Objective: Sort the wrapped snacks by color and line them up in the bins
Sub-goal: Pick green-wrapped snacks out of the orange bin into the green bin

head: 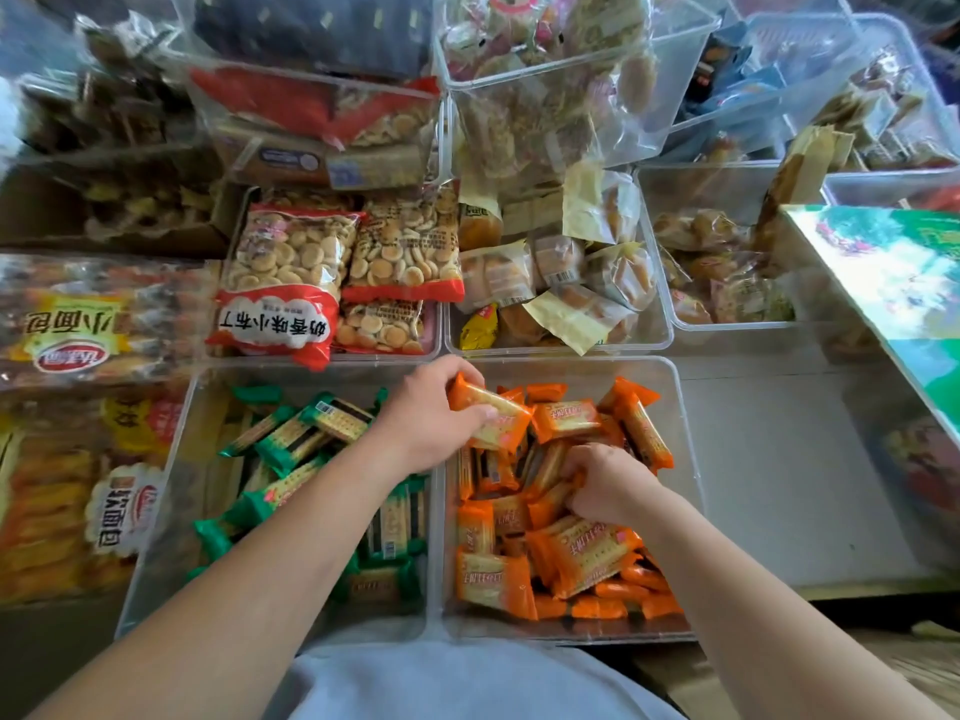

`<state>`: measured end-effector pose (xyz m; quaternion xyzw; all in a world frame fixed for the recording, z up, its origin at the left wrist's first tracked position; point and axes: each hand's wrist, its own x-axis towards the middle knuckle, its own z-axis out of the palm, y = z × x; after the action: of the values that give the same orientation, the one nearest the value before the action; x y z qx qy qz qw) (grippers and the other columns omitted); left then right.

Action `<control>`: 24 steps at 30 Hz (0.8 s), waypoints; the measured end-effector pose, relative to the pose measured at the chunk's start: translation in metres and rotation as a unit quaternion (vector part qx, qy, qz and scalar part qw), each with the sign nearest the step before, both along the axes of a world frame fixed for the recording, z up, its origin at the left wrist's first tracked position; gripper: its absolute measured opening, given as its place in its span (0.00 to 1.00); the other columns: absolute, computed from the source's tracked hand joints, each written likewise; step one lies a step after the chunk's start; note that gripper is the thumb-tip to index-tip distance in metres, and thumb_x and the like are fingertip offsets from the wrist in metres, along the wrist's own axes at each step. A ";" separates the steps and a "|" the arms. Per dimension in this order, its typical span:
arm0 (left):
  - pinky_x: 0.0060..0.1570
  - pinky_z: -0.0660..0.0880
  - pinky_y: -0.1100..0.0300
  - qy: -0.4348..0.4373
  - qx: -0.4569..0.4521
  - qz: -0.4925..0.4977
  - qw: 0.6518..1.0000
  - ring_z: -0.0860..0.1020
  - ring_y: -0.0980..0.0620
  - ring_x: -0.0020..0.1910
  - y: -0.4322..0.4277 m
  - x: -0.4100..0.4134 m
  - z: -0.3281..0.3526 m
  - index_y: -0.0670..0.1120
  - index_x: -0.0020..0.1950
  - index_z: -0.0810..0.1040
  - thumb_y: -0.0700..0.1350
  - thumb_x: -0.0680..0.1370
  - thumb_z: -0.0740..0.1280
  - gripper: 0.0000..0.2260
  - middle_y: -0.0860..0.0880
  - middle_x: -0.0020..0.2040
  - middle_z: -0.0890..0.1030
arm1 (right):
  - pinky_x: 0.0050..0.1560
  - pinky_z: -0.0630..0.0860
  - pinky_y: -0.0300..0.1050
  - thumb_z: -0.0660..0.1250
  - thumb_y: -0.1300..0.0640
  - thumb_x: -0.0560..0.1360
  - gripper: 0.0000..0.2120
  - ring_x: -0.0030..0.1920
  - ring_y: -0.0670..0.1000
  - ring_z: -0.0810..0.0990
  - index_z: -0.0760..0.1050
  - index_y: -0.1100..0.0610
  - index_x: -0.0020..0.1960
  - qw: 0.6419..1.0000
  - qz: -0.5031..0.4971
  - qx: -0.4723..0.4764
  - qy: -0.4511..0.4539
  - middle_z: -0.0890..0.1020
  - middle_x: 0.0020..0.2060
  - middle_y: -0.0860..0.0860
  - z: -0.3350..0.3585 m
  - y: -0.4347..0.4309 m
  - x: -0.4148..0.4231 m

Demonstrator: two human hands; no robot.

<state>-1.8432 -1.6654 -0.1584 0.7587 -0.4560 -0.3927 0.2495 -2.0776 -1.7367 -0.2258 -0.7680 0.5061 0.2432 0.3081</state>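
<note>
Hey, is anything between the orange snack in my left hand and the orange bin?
No lid or barrier: the left hand holds the orange snack right over the open orange bin. Only loose orange packs lie jumbled below it.

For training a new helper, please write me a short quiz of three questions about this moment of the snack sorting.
1. True or false: the left hand grips an orange-wrapped rectangular snack.
2. Which colour of wrapped snacks lies in the clear plastic bin on the left? A) orange B) green C) blue
3. Fill in: the right hand curls its fingers round loose orange snacks in the second clear plastic bin, which stands on the ____ side.

Key: 1 true; 2 B, the green-wrapped snacks; 3 right.
</note>
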 end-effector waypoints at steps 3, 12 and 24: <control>0.46 0.82 0.54 0.029 0.003 0.058 0.998 0.82 0.52 0.49 -0.001 0.000 -0.007 0.56 0.56 0.78 0.52 0.76 0.77 0.12 0.52 0.51 0.81 | 0.43 0.75 0.42 0.68 0.57 0.73 0.19 0.55 0.53 0.80 0.77 0.44 0.63 1.000 0.000 -0.020 -0.007 0.81 0.57 0.48 0.000 0.003 -0.001; 0.45 0.86 0.49 0.244 -0.001 0.203 0.948 0.86 0.48 0.50 -0.013 -0.013 -0.002 0.48 0.59 0.77 0.42 0.78 0.76 0.12 0.43 0.57 0.81 | 0.49 0.76 0.44 0.71 0.55 0.74 0.14 0.54 0.49 0.77 0.82 0.44 0.59 0.982 -0.100 -0.096 -0.130 0.76 0.57 0.42 0.030 -0.004 -0.015; 0.69 0.73 0.52 -0.076 0.000 -0.070 0.995 0.72 0.51 0.71 0.005 -0.039 -0.003 0.53 0.79 0.67 0.54 0.83 0.67 0.25 0.53 0.75 0.71 | 0.66 0.76 0.52 0.72 0.63 0.77 0.16 0.65 0.53 0.77 0.83 0.53 0.63 0.889 -0.159 -0.296 -0.310 0.81 0.62 0.48 0.037 0.002 -0.036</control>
<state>-1.8821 -1.6605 -0.1614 0.7521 -0.5260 -0.3508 0.1862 -2.1137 -1.7352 -0.1891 -0.7690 0.5488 -0.2209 0.2424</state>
